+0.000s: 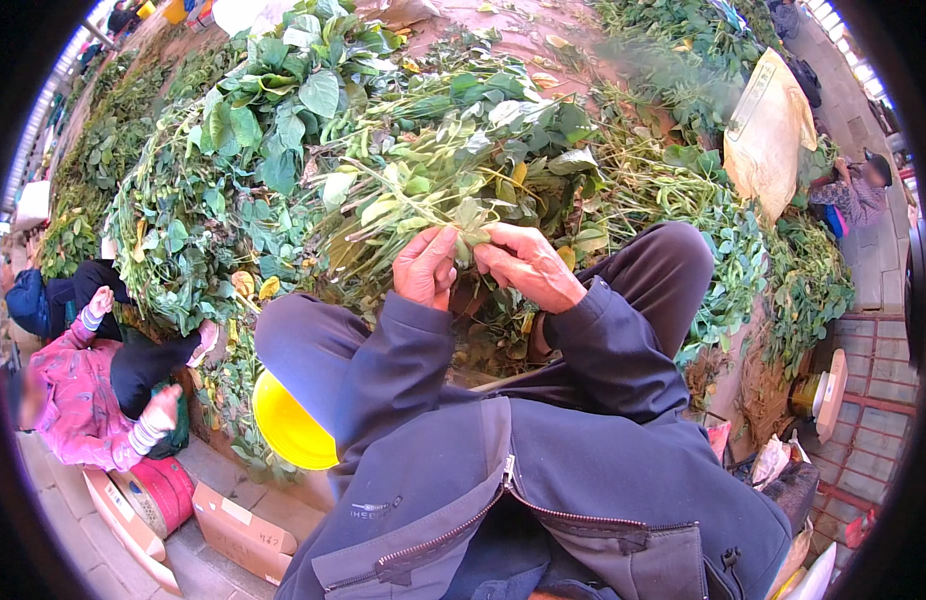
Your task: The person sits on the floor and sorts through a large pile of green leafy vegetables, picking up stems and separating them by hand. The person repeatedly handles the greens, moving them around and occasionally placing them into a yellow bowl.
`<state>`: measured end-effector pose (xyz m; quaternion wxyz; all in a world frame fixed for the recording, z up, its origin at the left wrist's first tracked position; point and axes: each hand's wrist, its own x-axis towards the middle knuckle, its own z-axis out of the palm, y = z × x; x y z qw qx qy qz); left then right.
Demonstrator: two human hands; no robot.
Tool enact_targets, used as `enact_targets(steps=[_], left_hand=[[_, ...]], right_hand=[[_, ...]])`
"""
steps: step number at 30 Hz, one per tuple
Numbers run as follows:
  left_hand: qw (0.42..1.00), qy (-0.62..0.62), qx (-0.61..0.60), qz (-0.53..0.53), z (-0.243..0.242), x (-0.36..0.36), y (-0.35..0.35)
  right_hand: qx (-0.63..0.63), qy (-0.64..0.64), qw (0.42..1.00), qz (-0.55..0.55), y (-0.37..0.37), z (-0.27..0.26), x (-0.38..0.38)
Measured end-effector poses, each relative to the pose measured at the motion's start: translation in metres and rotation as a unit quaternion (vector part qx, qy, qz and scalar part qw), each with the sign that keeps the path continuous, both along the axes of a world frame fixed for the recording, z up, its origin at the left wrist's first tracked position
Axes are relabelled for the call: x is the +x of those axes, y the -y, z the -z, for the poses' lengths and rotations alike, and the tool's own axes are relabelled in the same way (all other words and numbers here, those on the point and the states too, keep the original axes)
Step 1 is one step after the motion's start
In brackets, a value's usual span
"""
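My left hand [427,268] and my right hand [524,262] are close together above my crossed legs, in the middle of the head view. The fingertips of both pinch a leafy green stem of a bean plant [470,216], one hand on each side. Just beyond them lies a big heap of cut bean plants [403,161] with flat green pods, some leaves yellowed. Whether a pod is between the fingers cannot be told. At my left knee is a yellow plastic basin [292,424], partly hidden by my leg.
Heaps of plants [185,180] spread left and right. A pale woven sack [769,139] stands at the upper right. A person in a pink jacket [80,397] sits at the left near cardboard boxes [238,532]; another person [857,191] is at the far right.
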<state>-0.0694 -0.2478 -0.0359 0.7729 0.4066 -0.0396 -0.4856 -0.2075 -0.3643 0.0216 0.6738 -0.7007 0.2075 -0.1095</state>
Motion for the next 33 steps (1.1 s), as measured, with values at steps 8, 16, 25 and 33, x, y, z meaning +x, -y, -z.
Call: enact_targets(steps=[8,16,25,33], left_hand=[[1.000,-0.006,-0.025,-0.002,0.004,0.001,-0.001],[0.999,0.000,-0.038,-0.006,0.010,0.000,-0.002],[0.998,0.025,-0.050,0.015,0.004,0.004,-0.007],[0.992,0.121,0.018,0.026,-0.007,0.002,-0.010]], right_hand=[[0.011,0.002,1.000,0.000,-0.003,-0.001,0.001],[0.022,-0.022,1.000,0.003,-0.003,0.000,0.001],[0.186,-0.009,0.982,-0.029,0.002,0.000,0.000],[0.083,-0.007,0.996,-0.031,0.003,0.007,0.003]])
